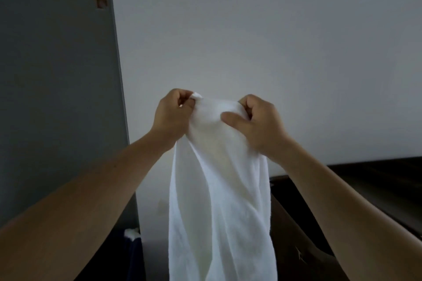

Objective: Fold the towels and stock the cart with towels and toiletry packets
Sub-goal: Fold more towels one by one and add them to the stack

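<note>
Left hand (172,113) and right hand (260,121) pinch the towel (219,189) top edge.

We see one dark brown wooden top (376,175) at lower right, table or counter, can't tell. Its left end is hidden behind a white terry towel (219,189). Below the near edge, a lower dark brown panel (294,223), dim. On it a small pale mark (298,255), too small to identify. Lower left, a dark blue container (135,255) with a white fluffy scrap (131,233) at its rim.
</note>
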Demonstrator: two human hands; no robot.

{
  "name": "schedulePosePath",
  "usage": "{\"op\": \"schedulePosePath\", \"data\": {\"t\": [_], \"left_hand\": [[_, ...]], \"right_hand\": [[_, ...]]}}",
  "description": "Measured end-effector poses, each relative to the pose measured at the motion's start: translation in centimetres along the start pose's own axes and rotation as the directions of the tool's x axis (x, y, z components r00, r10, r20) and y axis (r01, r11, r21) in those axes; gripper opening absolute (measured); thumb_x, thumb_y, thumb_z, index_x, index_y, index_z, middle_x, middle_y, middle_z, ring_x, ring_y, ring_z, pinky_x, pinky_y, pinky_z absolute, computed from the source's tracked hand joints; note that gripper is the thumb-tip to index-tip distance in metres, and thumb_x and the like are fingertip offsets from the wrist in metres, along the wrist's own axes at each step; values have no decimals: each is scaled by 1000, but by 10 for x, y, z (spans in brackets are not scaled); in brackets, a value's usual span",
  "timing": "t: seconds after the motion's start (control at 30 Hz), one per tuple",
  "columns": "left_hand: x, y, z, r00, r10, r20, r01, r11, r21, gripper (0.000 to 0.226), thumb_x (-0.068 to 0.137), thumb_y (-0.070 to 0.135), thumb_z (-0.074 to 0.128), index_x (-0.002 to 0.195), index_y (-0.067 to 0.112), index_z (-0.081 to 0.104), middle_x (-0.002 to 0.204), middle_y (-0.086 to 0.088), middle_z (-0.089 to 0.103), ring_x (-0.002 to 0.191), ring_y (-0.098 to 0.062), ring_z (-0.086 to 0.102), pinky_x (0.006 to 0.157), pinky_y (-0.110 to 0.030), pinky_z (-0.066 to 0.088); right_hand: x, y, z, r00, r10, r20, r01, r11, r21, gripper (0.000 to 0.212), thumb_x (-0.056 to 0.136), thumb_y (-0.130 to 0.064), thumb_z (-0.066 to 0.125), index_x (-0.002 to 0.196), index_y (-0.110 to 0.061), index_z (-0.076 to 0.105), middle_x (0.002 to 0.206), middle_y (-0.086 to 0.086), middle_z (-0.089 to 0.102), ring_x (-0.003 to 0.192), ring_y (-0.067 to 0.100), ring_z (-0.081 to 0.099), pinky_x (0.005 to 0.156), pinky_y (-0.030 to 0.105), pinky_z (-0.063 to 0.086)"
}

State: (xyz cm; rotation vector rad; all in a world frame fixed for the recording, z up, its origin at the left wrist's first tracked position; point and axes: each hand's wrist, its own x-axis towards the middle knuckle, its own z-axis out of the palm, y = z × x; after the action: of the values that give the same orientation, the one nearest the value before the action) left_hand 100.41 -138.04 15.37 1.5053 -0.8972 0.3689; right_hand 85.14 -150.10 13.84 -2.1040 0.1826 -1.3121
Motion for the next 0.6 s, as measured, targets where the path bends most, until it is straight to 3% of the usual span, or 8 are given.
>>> {"op": "schedulePosePath", "data": {"t": [0.07, 0.17, 0.27, 0.37, 0.47, 0.53, 0.6], "left_hand": [[13, 4, -3, 999, 30, -12, -29, 997, 70, 8, 99, 24, 54, 106, 23, 59, 91, 18, 58, 81, 2, 54, 64, -13, 39], [19, 4, -12, 998, 50, 34, -55, 985, 162, 6, 101, 21, 50, 105, 21, 55, 91, 15, 54, 81, -2, 51, 64, -14, 37], [16, 4, -10, 999, 4, 53, -10, 994, 113, 6, 101, 21, 49, 104, 20, 54, 92, 14, 55, 81, -3, 52, 68, -22, 44], [16, 15, -5, 993, -100, 67, 98, 995, 33, 8, 101, 26, 48, 102, 19, 54, 94, 6, 56, 88, -17, 56, 76, -39, 52], [8, 23, -4, 974, -171, 149, 175, 984, -14, 12, 102, 22, 47, 91, 22, 52, 95, -1, 56, 94, -26, 56, 82, -43, 52], [-1, 22, 0, 963, -206, 176, 215, 976, -31, 10, 101, 18, 46, 97, 17, 55, 99, -5, 58, 98, -30, 58, 89, -47, 52], [-9, 22, 7, 957, -231, 178, 248, 965, -82, 12, 100, 16, 46, 95, 16, 57, 93, -4, 58, 89, -23, 56, 79, -39, 50]], "right_hand": [[0, -8, 8, 1000, 6, -6, -6, 999, 41, 29, 73, -47, 78, 74, -30, 55, 64, -21, 59, 56, -1, 51, 54, 17, 39], [-13, 7, 18, 981, 166, 104, -167, 986, 0, 25, 83, -29, 79, 93, -27, 56, 92, -4, 68, 82, 18, 65, 71, 30, 52], [-8, 5, 8, 996, 84, -6, -84, 996, 35, 21, 80, -27, 81, 82, -30, 60, 80, -9, 65, 74, 13, 63, 73, 34, 55], [-6, -3, 4, 993, -72, -95, 82, 991, 107, 14, 74, -40, 75, 80, -42, 62, 72, -21, 64, 61, -2, 57, 58, 16, 46], [-25, 8, 9, 998, -56, 8, 55, 994, 94, 30, 79, -25, 76, 80, -50, 59, 74, -29, 63, 58, -4, 55, 56, 9, 40], [-37, 22, 11, 995, 32, 98, -43, 992, 116, 37, 83, -18, 76, 79, -50, 58, 65, -20, 63, 52, 3, 53, 54, 18, 42], [-47, 29, 14, 988, 53, 147, -75, 986, 150, 31, 84, -22, 74, 82, -49, 58, 58, -14, 61, 51, 8, 51, 51, 24, 42]]}}
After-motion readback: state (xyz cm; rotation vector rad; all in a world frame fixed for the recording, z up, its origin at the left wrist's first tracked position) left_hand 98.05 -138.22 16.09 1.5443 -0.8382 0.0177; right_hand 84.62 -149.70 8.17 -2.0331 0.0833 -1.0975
